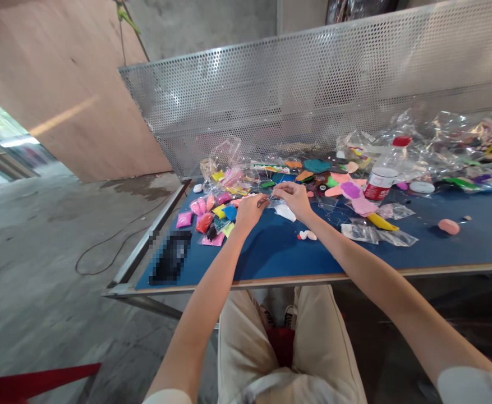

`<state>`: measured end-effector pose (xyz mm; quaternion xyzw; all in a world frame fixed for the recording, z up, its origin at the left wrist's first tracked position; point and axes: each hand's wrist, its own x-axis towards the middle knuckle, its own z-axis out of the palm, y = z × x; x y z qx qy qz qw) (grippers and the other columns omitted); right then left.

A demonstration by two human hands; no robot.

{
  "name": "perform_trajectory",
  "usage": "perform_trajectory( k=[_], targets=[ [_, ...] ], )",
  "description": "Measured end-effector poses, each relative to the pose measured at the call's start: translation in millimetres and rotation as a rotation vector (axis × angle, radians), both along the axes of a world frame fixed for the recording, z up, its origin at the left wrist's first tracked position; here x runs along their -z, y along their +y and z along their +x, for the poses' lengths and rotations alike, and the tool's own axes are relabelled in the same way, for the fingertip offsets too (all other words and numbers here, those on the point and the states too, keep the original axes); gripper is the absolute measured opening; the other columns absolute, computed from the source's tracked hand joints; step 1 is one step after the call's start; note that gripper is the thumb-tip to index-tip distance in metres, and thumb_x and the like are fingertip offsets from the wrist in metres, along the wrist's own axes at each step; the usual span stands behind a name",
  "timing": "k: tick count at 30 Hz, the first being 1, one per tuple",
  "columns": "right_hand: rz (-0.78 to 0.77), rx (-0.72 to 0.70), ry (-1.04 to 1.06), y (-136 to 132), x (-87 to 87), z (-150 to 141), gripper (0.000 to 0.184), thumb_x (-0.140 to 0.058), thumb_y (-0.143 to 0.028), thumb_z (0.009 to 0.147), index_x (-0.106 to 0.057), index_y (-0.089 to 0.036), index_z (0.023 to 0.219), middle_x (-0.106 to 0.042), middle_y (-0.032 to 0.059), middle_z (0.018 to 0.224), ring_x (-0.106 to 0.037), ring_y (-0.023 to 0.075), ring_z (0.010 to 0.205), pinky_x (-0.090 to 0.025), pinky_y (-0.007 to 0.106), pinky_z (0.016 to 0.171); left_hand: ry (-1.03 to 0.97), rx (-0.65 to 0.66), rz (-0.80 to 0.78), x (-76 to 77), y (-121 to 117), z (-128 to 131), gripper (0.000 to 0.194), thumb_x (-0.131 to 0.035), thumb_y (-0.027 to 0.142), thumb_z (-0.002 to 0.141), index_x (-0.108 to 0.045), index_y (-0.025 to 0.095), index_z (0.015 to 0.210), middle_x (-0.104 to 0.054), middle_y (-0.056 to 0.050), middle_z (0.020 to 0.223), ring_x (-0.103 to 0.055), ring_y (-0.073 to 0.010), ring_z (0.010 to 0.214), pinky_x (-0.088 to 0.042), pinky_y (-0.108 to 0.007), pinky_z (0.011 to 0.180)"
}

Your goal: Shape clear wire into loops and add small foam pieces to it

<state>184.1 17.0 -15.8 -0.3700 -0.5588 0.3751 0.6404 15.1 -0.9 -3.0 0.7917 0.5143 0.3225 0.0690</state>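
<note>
- In the head view, the red-capped bottle (382, 175) is standing on the blue tabletop (266, 268), showing a red-and-white label
- Well to the left of the bottle, the left hand (251, 214) is pinching a small thin item (269, 197), its thumb and fingers drawn together; the item is looking too fine to identify
- Between the left hand and the bottle, the right hand (295, 201) is gripping the same item, thumb and forefinger meeting at their tips
- The small thin item is resting between both sets of fingertips, left of the bottle and over the tabletop
- Left of the bottle and just below the right hand, a white piece (286, 212) is lying flat
- Left of the bottle and nearer the person, a white figure with a red tip (308, 235) is lying by the right forearm
- Far left of the bottle, colourful packets (204, 223) are crowding together beside the left hand
- Just left of the bottle, a purple piece (350, 191) is lying
- In front of the bottle, a yellow piece (382, 222) is resting near clear wrappers (398, 237)
- Right of the bottle, a pink lump (449, 226) is sitting apart
- Behind the bottle, a perforated metal panel (271, 95) is rising
</note>
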Motion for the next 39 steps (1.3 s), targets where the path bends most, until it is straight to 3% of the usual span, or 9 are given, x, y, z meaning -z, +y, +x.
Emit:
perform_trajectory(
  k=[4, 14, 21, 26, 32, 39],
  targets=[
    [-0.052, -0.11, 0.019, 3, 1.6, 1, 0.035, -0.086, -0.05, 0.062, -0.071, -0.021, 0.075, -0.076, 0.0037, 0.074, -0.074, 0.0212, 0.074, -0.06, 0.038, 0.081, 0.02, -0.005, 0.03, 0.1, -1, -3, 0.021, -0.066, 0.024, 0.097, -0.078, 0.025, 0.115, -0.081, -0.004, 0.103, -0.075, -0.0203, 0.092, -0.056, -0.03, 0.089],
    [-0.065, -0.151, 0.046, 4, -0.2, 6, 0.039, -0.088, -0.055, 0.06, -0.07, -0.021, 0.069, -0.074, 0.0043, 0.073, -0.07, 0.0198, 0.073, -0.059, 0.039, 0.08, 0.174, -0.143, 0.201, -3.7, -18, -3, 0.034, -0.068, 0.048, 0.094, -0.078, 0.029, 0.121, -0.079, -0.008, 0.099, -0.074, -0.0257, 0.096, -0.054, -0.032, 0.084],
    [-0.075, -0.175, 0.0, 4, -0.2, 5, 0.039, -0.087, -0.058, 0.061, -0.075, -0.021, 0.066, -0.076, 0.0042, 0.075, -0.068, 0.018, 0.073, -0.058, 0.035, 0.075, 0.205, -0.125, 0.179, -2.4, -12, -6, 0.029, -0.058, 0.044, 0.101, -0.08, 0.029, 0.113, -0.081, -0.006, 0.096, -0.075, -0.0238, 0.091, -0.052, -0.03, 0.078],
    [0.002, -0.113, -0.024, 0, -4.2, 6, 0.044, -0.085, -0.062, 0.064, -0.08, -0.022, 0.081, -0.078, 0.004, 0.078, -0.071, 0.0196, 0.074, -0.059, 0.035, 0.075, 0.156, -0.128, 0.144, -5.8, -17, -1, 0.026, -0.055, 0.039, 0.103, -0.077, 0.028, 0.113, -0.08, -0.004, 0.084, -0.076, -0.0227, 0.086, -0.049, -0.028, 0.074],
    [0.104, -0.048, -0.029, -4, -8.2, 7, 0.037, -0.078, -0.054, 0.074, -0.079, -0.022, 0.094, -0.08, 0.0052, 0.087, -0.075, 0.0217, 0.085, -0.06, 0.035, 0.082, 0.155, -0.123, 0.137, -6.2, -19, 2, 0.022, -0.055, 0.034, 0.102, -0.074, 0.025, 0.108, -0.078, -0.003, 0.079, -0.075, -0.0226, 0.081, -0.046, -0.028, 0.071],
    [0.059, -0.017, -0.053, -1, -5.8, 8, 0.035, -0.075, -0.051, 0.076, -0.077, -0.019, 0.087, -0.077, 0.0042, 0.074, -0.062, 0.0146, 0.056, -0.054, 0.03, 0.057, 0.06, -0.138, 0.115, -7.4, -22, 6, 0.02, -0.055, 0.03, 0.1, -0.073, 0.025, 0.106, -0.078, -0.002, 0.078, -0.076, -0.0212, 0.079, -0.048, -0.027, 0.072]
  ],
)
